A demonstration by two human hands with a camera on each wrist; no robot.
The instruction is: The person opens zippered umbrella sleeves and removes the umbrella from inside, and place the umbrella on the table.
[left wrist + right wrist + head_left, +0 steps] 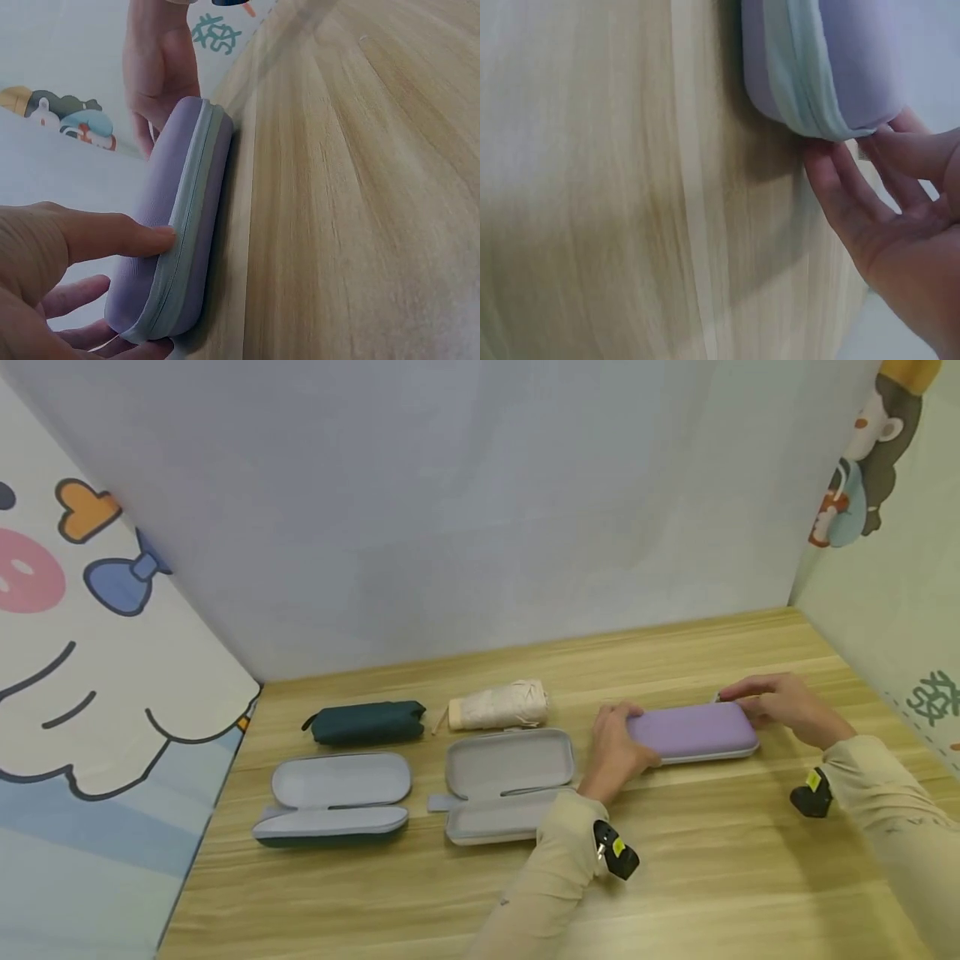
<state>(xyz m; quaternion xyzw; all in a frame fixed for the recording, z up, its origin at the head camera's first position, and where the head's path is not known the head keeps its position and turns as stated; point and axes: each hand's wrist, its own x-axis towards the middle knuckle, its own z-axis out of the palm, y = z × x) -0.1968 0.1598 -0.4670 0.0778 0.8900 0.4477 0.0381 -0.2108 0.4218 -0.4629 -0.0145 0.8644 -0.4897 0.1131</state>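
A purple hard-shell zip case (693, 732) with a pale zipper band (184, 225) lies closed on the table at the right. My left hand (618, 750) grips its left end, the thumb against the front edge and the other fingers round the end. At the back right corner, my right hand (791, 706) pinches a small zipper pull (717, 697), mostly hidden by the fingertips. In the right wrist view the thumb and fingers of that hand (900, 202) meet at the case's end, beside the zipper band.
Left of the purple case are two opened cases, one with a beige shell (510, 768) and one with a dark green shell (341, 779). Behind them lie a folded beige umbrella (498, 706) and a folded dark green umbrella (367, 722). Printed panels wall the table (420, 910).
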